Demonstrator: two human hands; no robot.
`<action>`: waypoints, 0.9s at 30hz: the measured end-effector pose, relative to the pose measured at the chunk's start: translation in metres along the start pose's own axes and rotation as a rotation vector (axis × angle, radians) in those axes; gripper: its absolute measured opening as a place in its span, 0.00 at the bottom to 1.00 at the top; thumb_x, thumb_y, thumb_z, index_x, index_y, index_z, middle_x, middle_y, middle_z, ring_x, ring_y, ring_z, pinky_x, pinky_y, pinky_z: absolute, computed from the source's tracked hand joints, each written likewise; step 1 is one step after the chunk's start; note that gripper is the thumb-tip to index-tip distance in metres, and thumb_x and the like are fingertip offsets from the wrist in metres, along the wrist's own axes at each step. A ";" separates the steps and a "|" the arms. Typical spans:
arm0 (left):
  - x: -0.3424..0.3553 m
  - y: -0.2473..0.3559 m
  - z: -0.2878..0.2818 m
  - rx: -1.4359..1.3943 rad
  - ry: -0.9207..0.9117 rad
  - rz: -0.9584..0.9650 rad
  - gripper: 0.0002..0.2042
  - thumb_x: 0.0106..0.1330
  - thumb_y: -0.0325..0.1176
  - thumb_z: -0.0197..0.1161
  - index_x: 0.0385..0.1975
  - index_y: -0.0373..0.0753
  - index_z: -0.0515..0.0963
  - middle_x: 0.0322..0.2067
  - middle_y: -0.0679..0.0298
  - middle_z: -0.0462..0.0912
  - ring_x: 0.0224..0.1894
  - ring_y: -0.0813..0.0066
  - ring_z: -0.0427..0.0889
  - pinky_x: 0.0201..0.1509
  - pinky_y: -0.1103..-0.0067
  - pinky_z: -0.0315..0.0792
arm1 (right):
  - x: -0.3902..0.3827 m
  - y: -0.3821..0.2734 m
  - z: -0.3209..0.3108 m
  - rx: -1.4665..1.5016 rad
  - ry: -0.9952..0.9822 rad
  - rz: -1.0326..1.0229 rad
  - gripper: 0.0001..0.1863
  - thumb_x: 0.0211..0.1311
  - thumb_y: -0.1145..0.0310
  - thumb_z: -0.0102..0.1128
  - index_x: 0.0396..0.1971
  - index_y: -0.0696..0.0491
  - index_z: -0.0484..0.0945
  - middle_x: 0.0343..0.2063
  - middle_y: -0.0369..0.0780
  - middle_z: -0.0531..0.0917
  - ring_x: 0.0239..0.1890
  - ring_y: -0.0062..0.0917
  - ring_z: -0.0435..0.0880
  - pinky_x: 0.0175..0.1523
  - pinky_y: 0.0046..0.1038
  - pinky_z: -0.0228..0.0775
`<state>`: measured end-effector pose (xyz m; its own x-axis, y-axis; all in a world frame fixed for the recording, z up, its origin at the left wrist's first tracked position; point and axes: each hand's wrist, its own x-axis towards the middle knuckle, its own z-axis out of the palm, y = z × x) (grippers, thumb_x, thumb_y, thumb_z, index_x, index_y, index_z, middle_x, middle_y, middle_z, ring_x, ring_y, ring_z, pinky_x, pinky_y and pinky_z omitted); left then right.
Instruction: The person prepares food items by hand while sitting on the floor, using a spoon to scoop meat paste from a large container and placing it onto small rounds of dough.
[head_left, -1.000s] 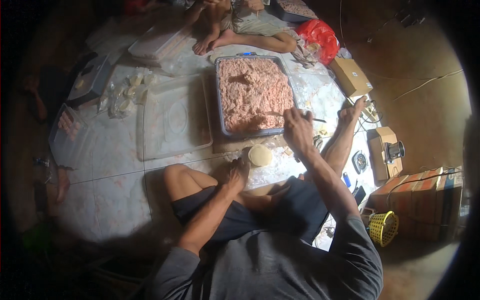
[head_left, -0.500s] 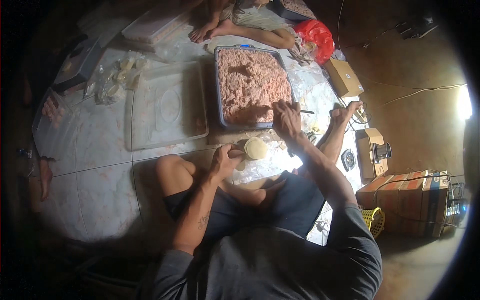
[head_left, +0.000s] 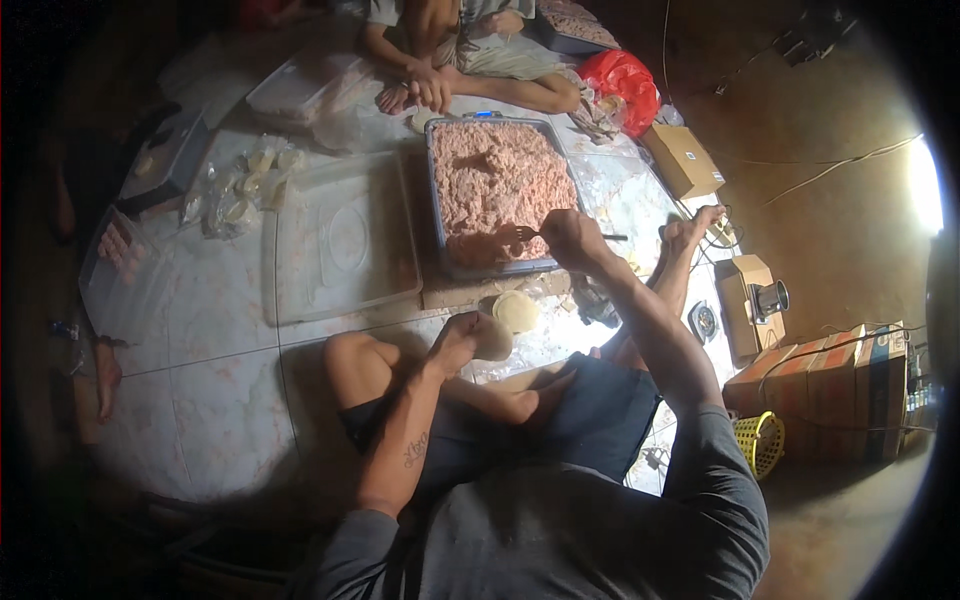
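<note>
My left hand [head_left: 455, 338] pinches a thin round wrapper [head_left: 492, 341] beside a stack of pale round wrappers [head_left: 515, 312] on a clear plastic sheet. My right hand [head_left: 568, 237] grips a fork [head_left: 525, 233] whose tines are at the front part of a large tub's pink minced filling [head_left: 500, 175]. The grey tub [head_left: 435, 230] rests on a piece of cardboard. A clear lid [head_left: 300, 270] lies to its left.
Another person's hand [head_left: 430, 88] rests by their feet beyond the tub. Around are plastic bags [head_left: 230, 190], a red bag [head_left: 615, 95], cardboard boxes [head_left: 680, 160], a metal cylinder [head_left: 770, 298], a yellow basket [head_left: 758, 445] and trays [head_left: 140, 255].
My left hand has lifted a single wrapper away from the stack. My right hand with the fork has shifted slightly over the filling. The other person's hands have come down toward their feet.
</note>
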<state>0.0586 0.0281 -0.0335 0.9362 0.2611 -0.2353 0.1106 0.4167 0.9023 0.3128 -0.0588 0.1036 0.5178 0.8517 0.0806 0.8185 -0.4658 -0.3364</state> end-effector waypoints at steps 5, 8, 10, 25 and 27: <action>0.012 0.055 0.021 -0.583 -0.016 0.007 0.21 0.73 0.44 0.56 0.55 0.33 0.77 0.48 0.55 0.84 0.51 0.61 0.84 0.58 0.66 0.77 | -0.017 -0.011 -0.039 0.400 0.051 0.016 0.09 0.64 0.69 0.57 0.37 0.57 0.82 0.27 0.47 0.85 0.28 0.34 0.83 0.34 0.36 0.72; 0.029 0.086 0.034 -0.808 -0.066 0.111 0.35 0.71 0.63 0.48 0.57 0.32 0.75 0.56 0.50 0.80 0.60 0.55 0.78 0.69 0.62 0.67 | -0.032 -0.025 -0.044 0.507 0.160 -0.034 0.08 0.65 0.72 0.57 0.40 0.57 0.81 0.24 0.46 0.83 0.26 0.31 0.80 0.34 0.34 0.70; 0.044 0.094 0.034 -0.972 -0.185 0.211 0.40 0.70 0.67 0.45 0.61 0.30 0.72 0.60 0.49 0.76 0.63 0.54 0.75 0.71 0.63 0.63 | -0.045 -0.043 -0.045 0.568 0.206 0.087 0.09 0.65 0.72 0.57 0.43 0.57 0.80 0.23 0.45 0.82 0.26 0.31 0.79 0.34 0.34 0.70; 0.043 0.103 0.052 -0.932 -0.035 0.296 0.45 0.70 0.68 0.44 0.66 0.25 0.61 0.65 0.41 0.67 0.69 0.47 0.65 0.76 0.58 0.56 | -0.116 -0.059 0.029 0.406 0.234 -0.181 0.18 0.58 0.80 0.52 0.49 0.55 0.76 0.39 0.52 0.78 0.35 0.53 0.82 0.37 0.48 0.76; 0.043 0.101 0.048 -1.052 -0.015 0.242 0.43 0.70 0.67 0.45 0.62 0.24 0.65 0.62 0.40 0.70 0.65 0.47 0.70 0.73 0.57 0.62 | -0.123 -0.053 0.014 0.346 0.129 -0.169 0.18 0.58 0.79 0.52 0.49 0.55 0.76 0.38 0.52 0.79 0.35 0.53 0.82 0.37 0.48 0.77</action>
<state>0.1257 0.0392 0.0649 0.8996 0.4291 -0.0811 -0.4132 0.8965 0.1598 0.2026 -0.1353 0.0978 0.4284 0.8618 0.2715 0.7741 -0.1950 -0.6023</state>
